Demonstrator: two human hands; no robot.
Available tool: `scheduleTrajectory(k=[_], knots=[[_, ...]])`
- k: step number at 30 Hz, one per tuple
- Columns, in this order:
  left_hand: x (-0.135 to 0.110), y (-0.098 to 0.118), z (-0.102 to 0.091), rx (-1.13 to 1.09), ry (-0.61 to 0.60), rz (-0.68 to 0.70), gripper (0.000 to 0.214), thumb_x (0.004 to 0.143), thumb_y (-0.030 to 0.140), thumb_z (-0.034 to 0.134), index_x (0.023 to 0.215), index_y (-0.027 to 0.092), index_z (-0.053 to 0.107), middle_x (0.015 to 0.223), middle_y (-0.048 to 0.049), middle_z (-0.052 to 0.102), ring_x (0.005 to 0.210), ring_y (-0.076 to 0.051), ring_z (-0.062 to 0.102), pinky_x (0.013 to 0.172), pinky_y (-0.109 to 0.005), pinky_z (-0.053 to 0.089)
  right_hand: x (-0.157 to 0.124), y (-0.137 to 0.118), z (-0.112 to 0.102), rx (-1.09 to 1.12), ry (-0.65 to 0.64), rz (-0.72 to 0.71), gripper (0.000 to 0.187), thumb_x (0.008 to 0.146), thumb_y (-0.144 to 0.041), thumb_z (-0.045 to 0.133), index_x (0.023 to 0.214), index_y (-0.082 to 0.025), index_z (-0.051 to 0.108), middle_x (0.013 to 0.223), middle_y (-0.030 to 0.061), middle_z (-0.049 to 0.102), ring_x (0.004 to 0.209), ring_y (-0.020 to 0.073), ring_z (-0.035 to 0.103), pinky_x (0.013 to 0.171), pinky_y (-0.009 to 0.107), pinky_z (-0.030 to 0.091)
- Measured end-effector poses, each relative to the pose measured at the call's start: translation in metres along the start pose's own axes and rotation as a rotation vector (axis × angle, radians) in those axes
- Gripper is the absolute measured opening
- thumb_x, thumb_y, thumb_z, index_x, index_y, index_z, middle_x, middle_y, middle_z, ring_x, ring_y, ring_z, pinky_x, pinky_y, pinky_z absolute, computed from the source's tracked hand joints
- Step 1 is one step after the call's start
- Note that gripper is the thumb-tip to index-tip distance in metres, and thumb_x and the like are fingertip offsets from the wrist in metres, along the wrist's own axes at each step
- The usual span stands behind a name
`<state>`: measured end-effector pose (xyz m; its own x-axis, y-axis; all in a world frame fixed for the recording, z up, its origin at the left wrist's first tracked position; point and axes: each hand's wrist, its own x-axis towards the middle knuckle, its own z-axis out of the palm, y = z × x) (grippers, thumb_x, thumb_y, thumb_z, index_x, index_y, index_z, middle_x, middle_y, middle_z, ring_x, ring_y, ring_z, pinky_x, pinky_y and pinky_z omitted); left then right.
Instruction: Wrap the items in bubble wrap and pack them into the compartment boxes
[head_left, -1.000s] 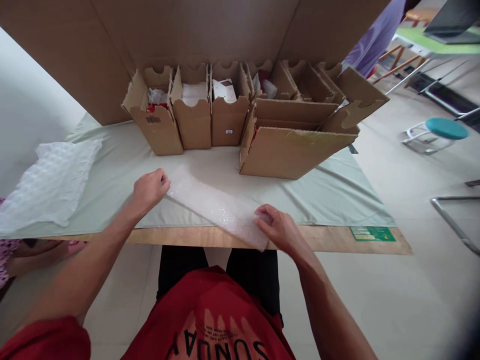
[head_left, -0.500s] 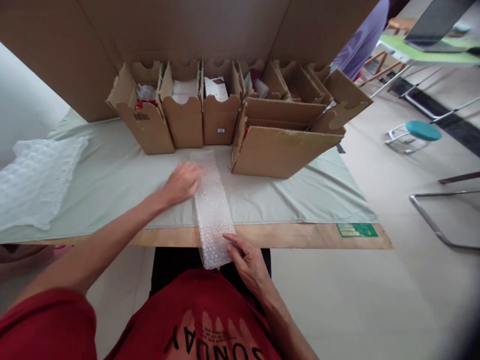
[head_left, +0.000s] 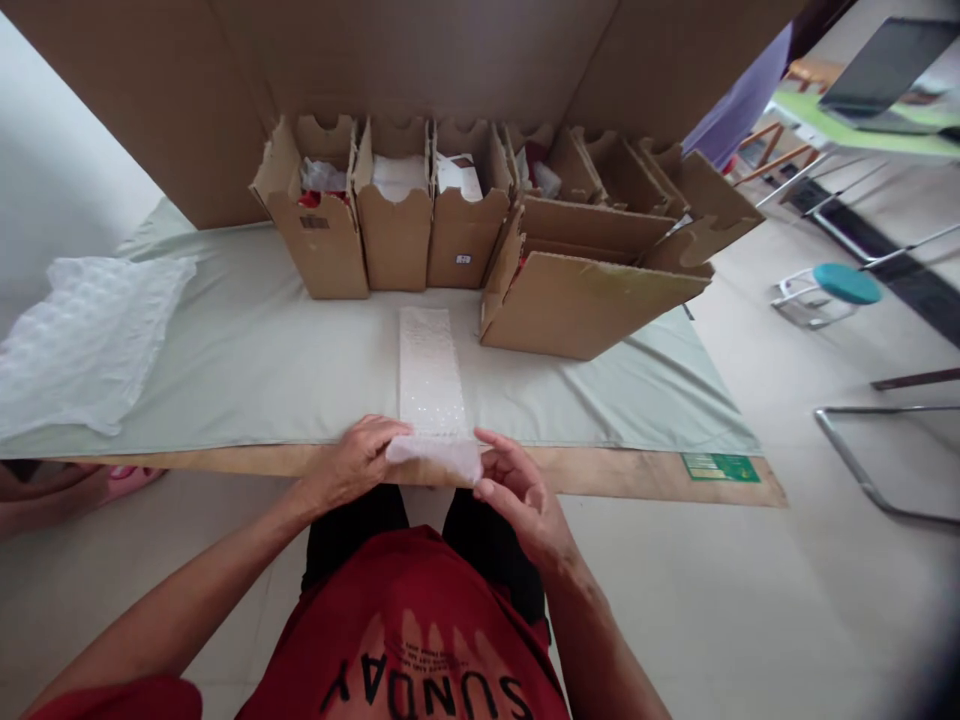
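Note:
A narrow strip of bubble wrap (head_left: 431, 375) lies lengthwise on the cloth, its near end folded up at the table's front edge. My left hand (head_left: 364, 460) is closed on the left corner of the folded end, fingertips partly hidden. At the right corner, my right hand (head_left: 525, 495) holds the fold with its thumb low and its forefinger above. Beyond the strip stands a row of open cardboard bins (head_left: 397, 235) with packets and white papers inside. To the right, an angled cardboard bin (head_left: 592, 305) stands in front of others.
A larger sheet of bubble wrap (head_left: 97, 340) lies at the left on the pale green cloth (head_left: 277, 370). Tall cardboard panels (head_left: 420, 60) rise behind the bins. A teal stool (head_left: 847, 283) and a metal frame (head_left: 847, 450) stand on the floor at the right. A person's foot (head_left: 124, 482) shows below left.
My left hand has come back from the strip's far part to its near end. That end, hanging over the table edge before, is now folded up between both hands. The view has shifted slightly.

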<state>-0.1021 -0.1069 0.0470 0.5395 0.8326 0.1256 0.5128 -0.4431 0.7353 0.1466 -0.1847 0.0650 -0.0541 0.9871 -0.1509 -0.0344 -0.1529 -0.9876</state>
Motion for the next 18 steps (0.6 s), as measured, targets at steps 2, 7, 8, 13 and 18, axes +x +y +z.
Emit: scheduleTrajectory(k=[2,7,8,13,18], knots=[[0.008,0.002,-0.004,-0.051,0.009,-0.125,0.034,0.097,0.038,0.046,0.081,0.020,0.070,0.080,-0.0035,0.072,0.078,-0.020,0.066,0.076,-0.033,0.053,0.014,-0.002,-0.012,-0.142,0.041,-0.085,0.057,0.084,-0.040,0.072,0.138,-0.028,0.059,0.108,0.0067,0.067,0.088,0.0182,0.064,0.075,0.033,0.054],[0.026,0.002,-0.004,-0.155,0.050,-0.247,0.038,0.091,0.047,0.049,0.066,0.019,0.057,0.060,0.0024,0.055,0.060,-0.014,0.051,0.059,-0.026,0.039,0.060,0.008,-0.015,-0.307,0.007,-0.068,0.069,0.077,-0.043,0.076,0.139,-0.023,0.055,0.128,0.0137,0.066,0.108,0.0249,0.064,0.077,0.034,0.054],[0.030,0.001,-0.003,-0.180,0.065,-0.268,0.038,0.090,0.048,0.049,0.066,0.020,0.056,0.060,0.0025,0.054,0.059,-0.014,0.051,0.058,-0.026,0.038,0.068,0.012,-0.012,-0.287,-0.002,-0.055,0.069,0.077,-0.043,0.075,0.138,-0.020,0.054,0.117,0.0115,0.070,0.101,0.0231,0.066,0.077,0.034,0.054],[0.040,-0.002,0.006,-0.313,0.144,-0.391,0.029,0.084,0.047,0.055,0.079,0.019,0.061,0.062,0.0012,0.062,0.060,-0.016,0.059,0.060,-0.026,0.042,0.092,0.029,0.005,-0.275,0.088,-0.090,0.053,0.083,-0.040,0.064,0.129,-0.015,0.057,0.080,0.0003,0.067,0.071,0.0158,0.062,0.071,0.031,0.051],[0.045,-0.003,0.013,-0.126,0.288,-0.435,0.041,0.083,0.037,0.061,0.118,0.017,0.063,0.057,0.0073,0.055,0.057,-0.014,0.056,0.064,-0.027,0.043,0.095,0.029,0.012,-0.492,0.196,-0.119,0.052,0.084,-0.030,0.059,0.133,-0.013,0.057,0.083,0.0024,0.070,0.073,0.0171,0.065,0.075,0.032,0.051]])
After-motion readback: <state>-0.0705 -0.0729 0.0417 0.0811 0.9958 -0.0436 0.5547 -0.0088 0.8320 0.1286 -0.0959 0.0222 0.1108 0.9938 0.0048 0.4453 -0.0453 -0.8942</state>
